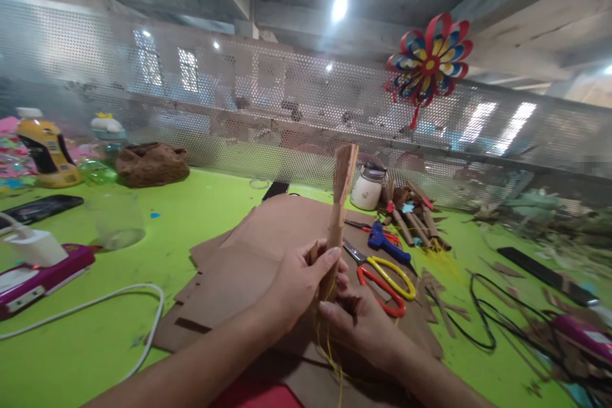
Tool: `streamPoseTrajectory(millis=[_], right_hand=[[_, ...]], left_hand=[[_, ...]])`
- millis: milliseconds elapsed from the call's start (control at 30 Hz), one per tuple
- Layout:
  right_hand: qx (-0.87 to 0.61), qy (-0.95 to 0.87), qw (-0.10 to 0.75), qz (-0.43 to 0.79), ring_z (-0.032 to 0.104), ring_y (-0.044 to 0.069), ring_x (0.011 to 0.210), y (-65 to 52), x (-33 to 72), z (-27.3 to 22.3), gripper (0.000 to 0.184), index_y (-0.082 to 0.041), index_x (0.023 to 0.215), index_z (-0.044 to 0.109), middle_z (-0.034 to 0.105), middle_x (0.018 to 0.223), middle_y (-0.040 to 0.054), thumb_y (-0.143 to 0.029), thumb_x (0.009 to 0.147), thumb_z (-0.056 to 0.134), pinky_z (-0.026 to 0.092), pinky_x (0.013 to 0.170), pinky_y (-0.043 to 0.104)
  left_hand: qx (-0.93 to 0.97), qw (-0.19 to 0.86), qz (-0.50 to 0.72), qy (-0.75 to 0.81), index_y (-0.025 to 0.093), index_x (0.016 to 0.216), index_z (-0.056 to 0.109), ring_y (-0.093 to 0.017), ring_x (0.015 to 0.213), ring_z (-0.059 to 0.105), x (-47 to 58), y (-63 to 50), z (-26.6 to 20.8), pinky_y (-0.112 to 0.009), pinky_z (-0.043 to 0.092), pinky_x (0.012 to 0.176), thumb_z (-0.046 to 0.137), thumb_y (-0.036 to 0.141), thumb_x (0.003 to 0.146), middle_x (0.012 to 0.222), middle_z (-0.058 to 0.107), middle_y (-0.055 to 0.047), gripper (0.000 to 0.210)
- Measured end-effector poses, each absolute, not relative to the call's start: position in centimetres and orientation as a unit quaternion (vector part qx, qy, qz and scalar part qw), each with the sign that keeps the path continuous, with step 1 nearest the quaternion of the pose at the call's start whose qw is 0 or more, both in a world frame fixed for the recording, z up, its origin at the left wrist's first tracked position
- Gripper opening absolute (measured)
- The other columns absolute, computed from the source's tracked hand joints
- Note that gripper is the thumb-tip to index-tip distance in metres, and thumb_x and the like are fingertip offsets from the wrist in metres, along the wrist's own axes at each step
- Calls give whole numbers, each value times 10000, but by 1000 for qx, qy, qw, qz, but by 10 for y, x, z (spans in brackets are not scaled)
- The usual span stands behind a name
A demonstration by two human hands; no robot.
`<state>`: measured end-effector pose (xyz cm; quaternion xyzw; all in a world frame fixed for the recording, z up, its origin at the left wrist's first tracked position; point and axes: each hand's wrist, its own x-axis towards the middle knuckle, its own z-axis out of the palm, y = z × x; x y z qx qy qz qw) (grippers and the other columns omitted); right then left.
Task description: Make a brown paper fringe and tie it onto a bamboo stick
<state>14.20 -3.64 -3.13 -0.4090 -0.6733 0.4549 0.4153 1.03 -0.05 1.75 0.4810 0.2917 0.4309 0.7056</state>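
A rolled brown paper bundle (337, 220), its top fanned out like a small brush, stands upright between my hands. My left hand (303, 274) grips it around the middle, thumb across the front. Lower down, my right hand (356, 312) pinches at the bundle's bottom end with curled fingers. Thin yellow string (329, 357) hangs from there; whether the right fingers hold the string or the paper is hidden. Beneath both hands lie stacked brown paper sheets (248, 268). Scissors with red and yellow handles (392, 277) rest just right of the hands.
A blue glue gun (385, 242) lies behind the scissors. Similar finished bundles (415, 220) are piled near a white jar (368, 186). A black cable (482, 312) and paper scraps cover the right. On the left are a power strip (48, 280), a clear cup (117, 220) and a bottle (48, 150).
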Motion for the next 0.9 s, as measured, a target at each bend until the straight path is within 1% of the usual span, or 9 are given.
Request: streamPoseTrajectory(millis=[67,133,200,267,467,633,833,900], right_hand=[[-393,-642,392,529,284,65,535,-37,141,-33,372,-132,721,535,389,606,-37,-488,827,553,257,489,212],[-362,-588,369,622,210,38,460,-39,140,-35,397,-145,719,491,324,541,-76,-523,790,590,176,433,211],[-325,-539,360,689,182,22,409,-40,140,-36,414,-163,720,452,284,496,-106,-533,750,636,143,407,211],[-297,-517,361,717,191,15,389,-41,139,-36,423,-169,715,436,288,480,-114,-527,733,660,138,396,208],[-289,-506,363,727,205,12,402,-41,138,-35,441,-173,712,417,294,492,-110,-530,718,676,137,396,204],[-301,-512,361,719,203,12,405,-42,139,-32,433,-165,739,439,301,500,-111,-526,719,678,139,395,205],[-304,-511,359,719,188,11,391,-41,140,-33,418,-144,734,483,291,486,-111,-524,739,657,124,389,205],[-324,-527,375,690,197,17,398,-39,139,-36,403,-146,728,490,296,488,-106,-519,757,640,144,396,201]], left_hand=[[497,682,442,305,146,794,585,-103,572,576,12,-4,17,-227,502,558,701,361,706,649,606,10,259],[511,662,444,321,152,851,592,-98,531,556,13,-6,18,-222,494,531,713,345,687,597,582,31,281],[518,652,446,328,157,874,583,-97,502,549,13,-7,18,-224,490,518,714,345,680,575,574,40,300],[525,643,450,329,165,873,568,-104,495,557,13,-6,18,-231,488,514,714,353,675,579,582,40,310],[564,605,449,339,168,863,540,-113,489,572,12,-2,14,-233,476,505,703,369,687,589,600,31,313],[566,611,448,326,173,874,525,-117,510,579,13,-1,11,-230,471,499,681,393,712,605,589,31,315],[569,615,448,312,151,870,568,-122,556,571,12,0,9,-236,475,541,682,403,708,625,579,16,321],[573,614,442,316,146,878,590,-123,572,562,11,1,9,-231,462,549,665,414,722,622,582,9,319]])
